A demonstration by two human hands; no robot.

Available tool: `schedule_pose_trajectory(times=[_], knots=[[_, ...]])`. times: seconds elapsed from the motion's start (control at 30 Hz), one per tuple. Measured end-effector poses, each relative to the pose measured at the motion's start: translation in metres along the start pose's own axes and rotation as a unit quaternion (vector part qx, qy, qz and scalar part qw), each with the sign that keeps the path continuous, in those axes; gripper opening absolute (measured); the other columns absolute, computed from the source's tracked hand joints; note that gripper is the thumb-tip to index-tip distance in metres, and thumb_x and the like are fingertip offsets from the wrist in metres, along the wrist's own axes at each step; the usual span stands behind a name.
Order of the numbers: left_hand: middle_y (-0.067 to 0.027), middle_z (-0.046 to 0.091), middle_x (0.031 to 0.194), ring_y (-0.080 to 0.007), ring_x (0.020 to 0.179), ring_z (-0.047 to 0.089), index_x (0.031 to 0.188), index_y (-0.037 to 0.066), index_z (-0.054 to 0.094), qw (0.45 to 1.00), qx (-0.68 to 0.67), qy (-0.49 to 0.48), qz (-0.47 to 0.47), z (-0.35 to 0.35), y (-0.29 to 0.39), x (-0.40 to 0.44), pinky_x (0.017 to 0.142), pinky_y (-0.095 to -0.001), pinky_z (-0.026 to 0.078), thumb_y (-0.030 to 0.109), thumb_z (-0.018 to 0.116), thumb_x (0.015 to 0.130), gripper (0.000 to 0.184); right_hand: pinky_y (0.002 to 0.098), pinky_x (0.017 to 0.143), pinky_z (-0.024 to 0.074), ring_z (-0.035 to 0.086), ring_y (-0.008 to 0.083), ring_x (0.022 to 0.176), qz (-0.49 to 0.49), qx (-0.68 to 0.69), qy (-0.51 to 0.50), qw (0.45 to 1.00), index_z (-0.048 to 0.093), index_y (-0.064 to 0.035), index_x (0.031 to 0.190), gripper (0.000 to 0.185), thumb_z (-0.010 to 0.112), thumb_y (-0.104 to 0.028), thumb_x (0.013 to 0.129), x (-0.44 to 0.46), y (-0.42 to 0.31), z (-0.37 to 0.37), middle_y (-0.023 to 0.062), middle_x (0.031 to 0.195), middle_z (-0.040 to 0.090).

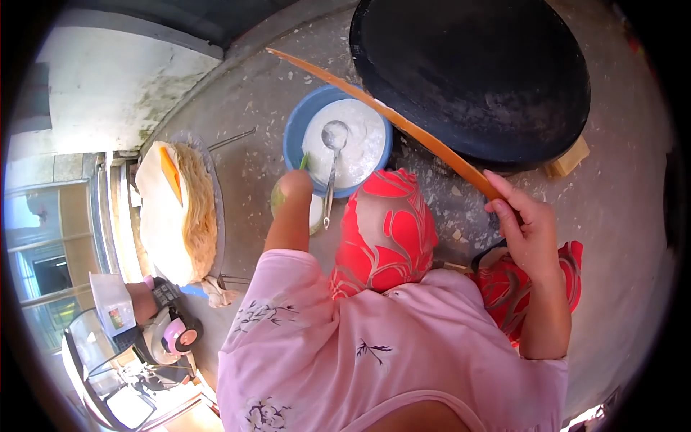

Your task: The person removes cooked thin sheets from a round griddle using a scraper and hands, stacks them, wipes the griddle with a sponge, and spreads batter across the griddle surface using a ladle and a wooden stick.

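Observation:
My right hand is closed round the near end of a long, thin wooden spatula. The spatula slants up and left, passing over the front edge of a large round black griddle and the rim of a blue basin. White batter fills the basin, with a metal ladle resting in it. My left hand is at the basin's near left side; no fingers show. Close to it are a green strip and a pale green rounded thing, partly hidden by the arm.
To the left, a thick stack of thin flatbreads lies on a round stand, with an orange flat piece on top. Pale flakes litter the concrete floor. A light block sits beside the griddle. Assorted household items crowd the lower left.

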State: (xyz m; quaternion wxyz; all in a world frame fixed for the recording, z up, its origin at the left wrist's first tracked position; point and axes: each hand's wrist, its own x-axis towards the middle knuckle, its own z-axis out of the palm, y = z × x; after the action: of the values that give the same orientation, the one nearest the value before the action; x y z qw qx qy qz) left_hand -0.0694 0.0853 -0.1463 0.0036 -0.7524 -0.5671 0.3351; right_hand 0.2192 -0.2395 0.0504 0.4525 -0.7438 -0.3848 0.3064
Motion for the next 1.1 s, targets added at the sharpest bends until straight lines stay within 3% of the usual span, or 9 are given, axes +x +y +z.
schedule_pose_trajectory(times=[0.3,0.47,0.6,0.7,0.77,0.8,0.87,1.0,1.1], knots=[[-0.0179,0.059,0.107,-0.0286,0.098,0.059,0.097,0.005,0.064,0.983,-0.138,-0.112,-0.052,0.003,0.038,-0.048,0.078,-0.0347,0.049,0.015,0.048,0.081,0.025,0.0248,0.062,0.0453,0.062,0.0193,0.068,-0.018,-0.019,-0.019,0.999,0.056,-0.0101,0.115,0.035,0.054,0.000,0.081,0.010,0.004,0.007,0.0152,0.083,0.062],[-0.0213,0.063,0.090,-0.0314,0.085,0.061,0.104,0.011,0.061,0.973,-0.121,0.152,-0.127,0.038,0.014,-0.076,0.073,-0.0370,0.049,0.013,0.050,0.080,0.027,0.0247,0.062,0.0459,0.063,0.0187,0.069,-0.007,-0.023,-0.035,0.999,0.056,-0.0106,0.115,0.035,0.054,-0.001,0.081,0.014,0.004,0.012,0.0140,0.081,0.063],[-0.0182,0.061,0.075,-0.0305,0.074,0.061,0.110,0.015,0.056,0.952,-0.189,0.205,-0.123,0.070,-0.012,-0.067,0.067,-0.0381,0.049,0.013,0.051,0.080,0.030,0.0246,0.063,0.0466,0.063,0.0171,0.070,-0.006,-0.021,-0.039,0.999,0.056,-0.0106,0.115,0.035,0.053,0.000,0.082,0.016,0.005,0.018,0.0131,0.081,0.064],[-0.0123,0.055,0.067,-0.0251,0.063,0.058,0.114,0.010,0.052,0.874,-0.411,0.259,-0.022,0.084,-0.026,-0.057,0.059,-0.0365,0.048,0.013,0.049,0.082,0.033,0.0241,0.064,0.0465,0.063,0.0160,0.071,-0.002,-0.011,-0.042,0.999,0.056,-0.0106,0.115,0.035,0.053,0.000,0.082,0.017,0.006,0.023,0.0132,0.082,0.064],[-0.0092,0.053,0.068,-0.0190,0.052,0.051,0.109,0.002,0.051,0.616,-0.784,0.031,-0.063,0.072,-0.028,-0.062,0.048,-0.0305,0.043,0.015,0.047,0.084,0.028,0.0237,0.064,0.0464,0.063,0.0152,0.071,-0.002,-0.016,-0.047,0.999,0.056,-0.0106,0.116,0.035,0.053,0.000,0.082,0.017,0.007,0.026,0.0128,0.082,0.064],[-0.0092,0.053,0.068,-0.0190,0.052,0.051,0.109,0.002,0.051,0.613,-0.787,0.031,-0.065,0.067,-0.029,-0.068,0.048,-0.0305,0.043,0.015,0.047,0.084,0.028,0.0233,0.064,0.0462,0.063,0.0144,0.071,0.001,-0.019,-0.052,0.998,0.056,-0.0106,0.116,0.035,0.052,0.000,0.082,0.016,0.008,0.027,0.0124,0.082,0.064],[-0.0062,0.048,0.065,-0.0149,0.048,0.044,0.100,-0.002,0.051,0.449,-0.886,-0.016,-0.117,0.064,-0.033,-0.078,0.043,-0.0271,0.038,0.015,0.046,0.084,0.024,0.0232,0.063,0.0462,0.063,0.0138,0.070,0.009,-0.016,-0.056,0.998,0.056,-0.0107,0.116,0.035,0.052,0.000,0.082,0.016,0.011,0.029,0.0111,0.082,0.064],[-0.0085,0.051,0.063,-0.0158,0.047,0.047,0.089,-0.001,0.052,0.364,-0.912,-0.011,-0.189,0.117,-0.042,-0.075,0.040,-0.0293,0.037,0.011,0.047,0.082,0.015,0.0220,0.059,0.0450,0.059,0.0096,0.065,0.008,0.006,-0.034,0.999,0.056,-0.0116,0.116,0.035,0.052,0.000,0.084,0.013,0.020,0.034,0.0063,0.080,0.065],[-0.0086,0.050,0.063,-0.0157,0.047,0.046,0.088,0.000,0.052,0.486,-0.817,-0.023,-0.311,0.162,-0.042,-0.071,0.039,-0.0288,0.036,0.012,0.048,0.081,0.014,0.0203,0.055,0.0430,0.054,0.0063,0.060,0.059,-0.001,-0.046,0.997,0.056,-0.0126,0.117,0.035,0.052,-0.001,0.084,0.012,0.020,0.035,0.0036,0.079,0.064]])
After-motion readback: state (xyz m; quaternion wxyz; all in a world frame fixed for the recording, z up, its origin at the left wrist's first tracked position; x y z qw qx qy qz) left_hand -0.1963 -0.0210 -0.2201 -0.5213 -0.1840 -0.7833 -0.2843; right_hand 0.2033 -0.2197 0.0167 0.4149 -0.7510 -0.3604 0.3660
